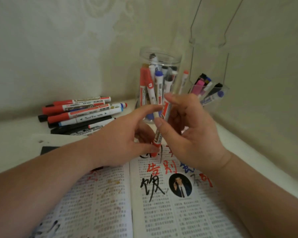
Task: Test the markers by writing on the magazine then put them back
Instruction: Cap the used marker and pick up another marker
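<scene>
From the head view we see one red marker, nearly upright over the one open magazine. Our right hand pinches its barrel and our left hand pinches its lower red end. Behind stand two clear containers of markers, a jar and a smaller holder. A pile of roughly ten markers lies on the bench, to the left.

Clear glossy plastic jar, matt printed paper magazine, plastic markers.

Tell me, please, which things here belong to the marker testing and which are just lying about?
Job: red marker, held by left hand and right hand; magazine; jar; marker pile.
Lying about: black pad; wall wire.
</scene>
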Demonstrator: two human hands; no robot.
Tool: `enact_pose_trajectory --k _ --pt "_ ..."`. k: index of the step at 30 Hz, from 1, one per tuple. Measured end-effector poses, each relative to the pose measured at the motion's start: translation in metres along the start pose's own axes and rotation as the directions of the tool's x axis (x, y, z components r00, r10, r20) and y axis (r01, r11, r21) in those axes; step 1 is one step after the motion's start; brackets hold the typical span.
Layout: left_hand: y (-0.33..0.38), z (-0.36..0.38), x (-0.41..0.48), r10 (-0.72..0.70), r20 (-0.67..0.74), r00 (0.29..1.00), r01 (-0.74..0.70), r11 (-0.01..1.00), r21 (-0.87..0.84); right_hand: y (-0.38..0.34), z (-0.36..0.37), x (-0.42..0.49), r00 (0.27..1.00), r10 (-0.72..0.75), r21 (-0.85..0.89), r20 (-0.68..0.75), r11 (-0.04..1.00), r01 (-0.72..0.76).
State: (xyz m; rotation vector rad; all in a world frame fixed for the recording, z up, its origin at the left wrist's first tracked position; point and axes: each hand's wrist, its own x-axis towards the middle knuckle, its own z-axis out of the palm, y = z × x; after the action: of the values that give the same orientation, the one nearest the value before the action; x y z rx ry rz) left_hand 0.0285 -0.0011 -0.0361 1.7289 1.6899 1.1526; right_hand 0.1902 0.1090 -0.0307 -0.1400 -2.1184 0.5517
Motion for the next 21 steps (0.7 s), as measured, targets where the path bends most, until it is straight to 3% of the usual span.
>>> enact_pose_trajectory --k 2,6,11,13,16,18,21 --pt "0.0 -0.001 0.001 -0.007 0.005 1.0 0.007 1.0 0.018 -0.002 0.0 0.001 0.999 -0.047 -0.077 0.023 0.996 0.049" --pt "0.003 -0.002 0.001 0.045 -0.019 0.999 -0.044 0.998 0.046 -0.008 0.004 -0.002 0.998 -0.062 -0.025 -0.001 0.998 0.062" --pt "0.005 -0.007 0.001 0.081 -0.112 0.99 -0.076 0.996 0.056 -0.029 -0.023 0.05 0.952 0.035 0.199 -0.303 0.98 0.028" --pt "0.006 -0.008 0.0 0.095 -0.118 0.988 -0.085 0.993 0.084 -0.035 -0.043 0.09 0.908 0.005 0.12 -0.419 0.992 0.05" --pt "0.006 -0.009 0.0 0.093 -0.082 0.992 -0.083 0.99 0.115 -0.033 -0.054 0.136 0.892 -0.097 -0.088 -0.441 0.994 0.064" --pt "0.005 -0.01 -0.002 0.066 -0.046 0.997 -0.061 0.993 0.099 -0.024 -0.044 0.151 0.911 -0.068 -0.15 -0.407 0.989 0.007" --pt "0.002 -0.012 -0.003 0.057 -0.042 0.997 -0.053 0.994 0.097 -0.003 -0.022 0.154 0.965 0.1 -0.293 -0.241 0.941 -0.171"
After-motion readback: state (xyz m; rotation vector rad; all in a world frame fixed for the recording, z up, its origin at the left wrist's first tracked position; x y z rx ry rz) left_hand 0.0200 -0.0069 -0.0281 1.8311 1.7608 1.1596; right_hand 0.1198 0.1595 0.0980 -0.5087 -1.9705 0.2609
